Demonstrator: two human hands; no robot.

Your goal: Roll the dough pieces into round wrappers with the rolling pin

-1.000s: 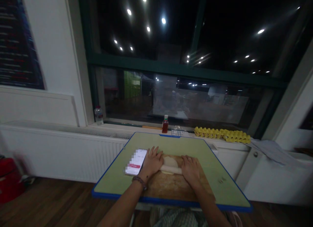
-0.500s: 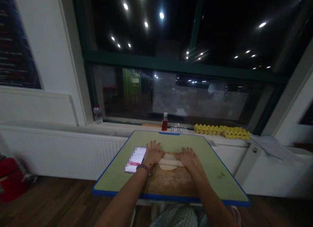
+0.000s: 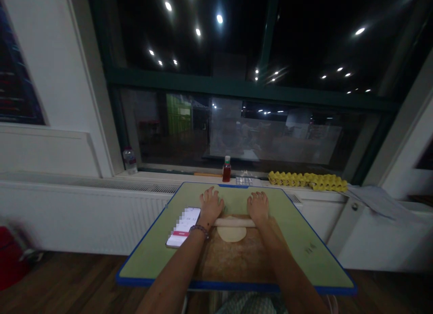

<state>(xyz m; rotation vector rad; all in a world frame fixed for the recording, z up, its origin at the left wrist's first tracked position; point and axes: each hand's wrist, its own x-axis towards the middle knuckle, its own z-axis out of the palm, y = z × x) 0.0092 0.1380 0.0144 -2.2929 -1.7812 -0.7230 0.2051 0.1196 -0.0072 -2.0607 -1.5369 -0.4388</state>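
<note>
A pale rolling pin [image 3: 234,222] lies crosswise over a flat round of dough [image 3: 232,234] on a brown wooden board [image 3: 235,260]. My left hand [image 3: 211,205] rests over the pin's left end, fingers spread and pointing forward past it. Over the right end lies my right hand [image 3: 259,206], palm down with its fingers stretched forward and slightly bent. The heels of both hands appear to touch the pin, and they hide its ends. Most of the dough's visible part is on the near side of the pin.
The board lies on a green table [image 3: 301,260] with a blue edge. A lit phone [image 3: 184,228] sits left of my left forearm. On the sill are a red-brown bottle [image 3: 226,169], yellow egg trays [image 3: 306,180] and a clear bottle [image 3: 130,161]. A radiator [image 3: 84,214] stands behind.
Both hands have rolled the pin forward, away from me, and more dough shows on its near side. The view has shifted slightly.
</note>
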